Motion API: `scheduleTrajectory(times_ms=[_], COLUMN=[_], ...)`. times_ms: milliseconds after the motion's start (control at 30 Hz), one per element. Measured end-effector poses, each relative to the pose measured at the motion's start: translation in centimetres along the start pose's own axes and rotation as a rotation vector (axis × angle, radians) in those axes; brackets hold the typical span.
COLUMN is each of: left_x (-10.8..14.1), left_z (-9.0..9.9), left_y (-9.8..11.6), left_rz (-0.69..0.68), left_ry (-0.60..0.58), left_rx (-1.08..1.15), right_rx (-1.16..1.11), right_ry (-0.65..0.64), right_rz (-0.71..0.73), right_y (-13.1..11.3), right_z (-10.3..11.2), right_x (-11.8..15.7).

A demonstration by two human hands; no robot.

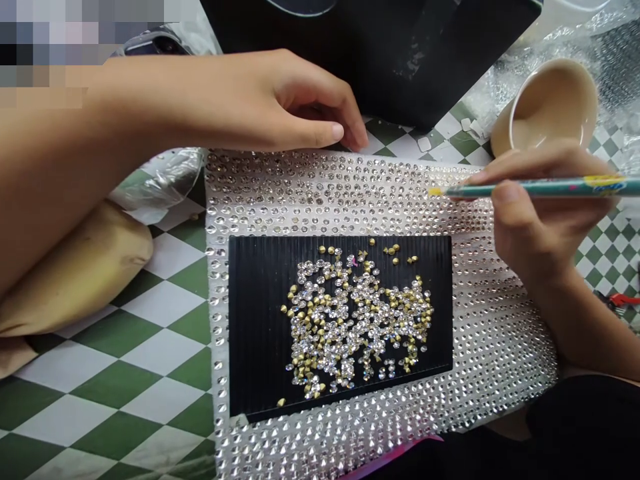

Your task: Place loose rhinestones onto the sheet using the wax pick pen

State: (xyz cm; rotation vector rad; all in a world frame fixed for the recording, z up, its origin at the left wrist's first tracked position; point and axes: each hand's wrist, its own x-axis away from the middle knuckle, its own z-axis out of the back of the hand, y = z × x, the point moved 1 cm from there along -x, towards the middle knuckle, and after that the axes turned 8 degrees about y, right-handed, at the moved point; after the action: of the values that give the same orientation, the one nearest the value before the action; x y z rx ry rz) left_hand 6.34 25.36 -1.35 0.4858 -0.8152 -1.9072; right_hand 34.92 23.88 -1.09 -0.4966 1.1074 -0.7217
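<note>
My right hand (545, 200) grips a teal pencil (550, 188) with a yellow tip, held almost level over the right part of a rhinestone-covered sheet (500, 313). My left hand (315, 107) rests at the sheet's upper edge. Its thumb lies straight and its other fingers curl loosely, with nothing visible between them. Lying on the sheet is a black ridged tray (260, 300). Many loose rhinestones (355, 320) are heaped in it, some clear face up, others showing gold pointed backs. Rows of clear stones cover the sheet.
A beige cup (555, 107) lies tipped at the upper right beside bubble wrap (617, 73). Behind my left hand is a large black object (370, 60). A yellowish rounded thing (80, 273) sits at left on the green-and-white checked surface (115, 380). Red-handled pliers (623, 300) show at the right edge.
</note>
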Motion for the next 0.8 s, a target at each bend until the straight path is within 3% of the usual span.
scheduleTrajectory(times_ms=[100, 233, 667, 800], left_x=[-0.09, -0.06, -0.06, -0.07], left_z=[0.04, 0.07, 0.11, 0.01], left_y=[-0.04, -0.09, -0.05, 0.04], left_rz=[0.009, 0.015, -0.002, 0.007], left_ry=[0.000, -0.004, -0.015, -0.014], left_rx=[-0.007, -0.008, -0.014, -0.003], right_rx=[0.114, 0.139, 0.122, 0.003], right_ry=[0.038, -0.026, -0.016, -0.036], right_rz=[0.016, 0.003, -0.017, 0.009], right_y=[0.71, 1.18, 1.12, 0.30], right_z=[-0.02, -0.13, -0.41, 0.00], right_x=[-0.60, -1.06, -1.01, -0.56])
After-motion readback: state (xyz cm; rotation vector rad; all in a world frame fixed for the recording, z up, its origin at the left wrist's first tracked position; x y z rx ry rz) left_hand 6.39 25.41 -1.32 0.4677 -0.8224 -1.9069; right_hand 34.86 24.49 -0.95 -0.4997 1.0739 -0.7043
